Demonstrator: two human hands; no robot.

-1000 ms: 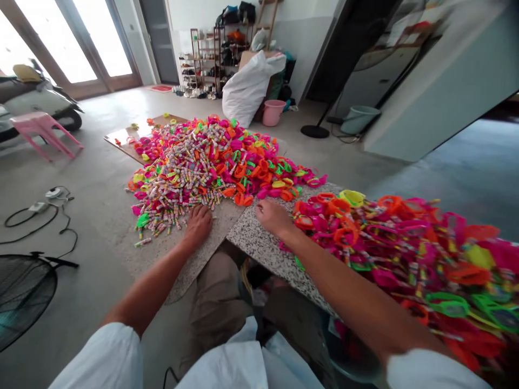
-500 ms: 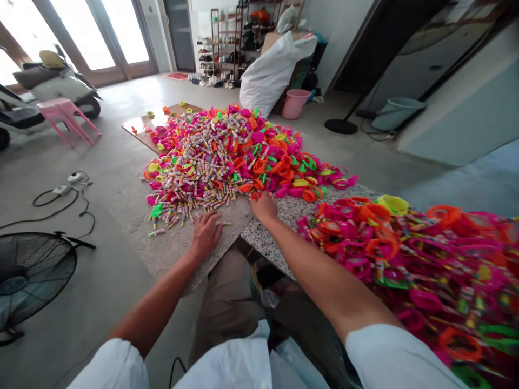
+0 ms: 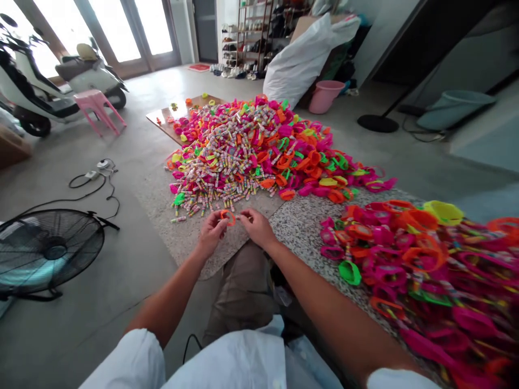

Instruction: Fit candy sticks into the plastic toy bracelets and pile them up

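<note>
An orange plastic ring, shaped like a toy watch, is held between my hands above the near edge of the stone tabletop. My left hand is closed on its left side. Just to the right, the fingers of my right hand pinch something small at the ring's side, too small to make out. Beyond my hands lies a large heap of small patterned tubes mixed with pink, orange, green and yellow rings.
A second heap of coloured rings covers the right side. A floor fan stands at left, with a cable behind it. Farther off are a pink stool, scooters, a white sack and a pink bucket.
My hands have come together near the tabletop's edge, my right hand drawing back from the heap. The orange ring is now between them. The view has shifted left.
</note>
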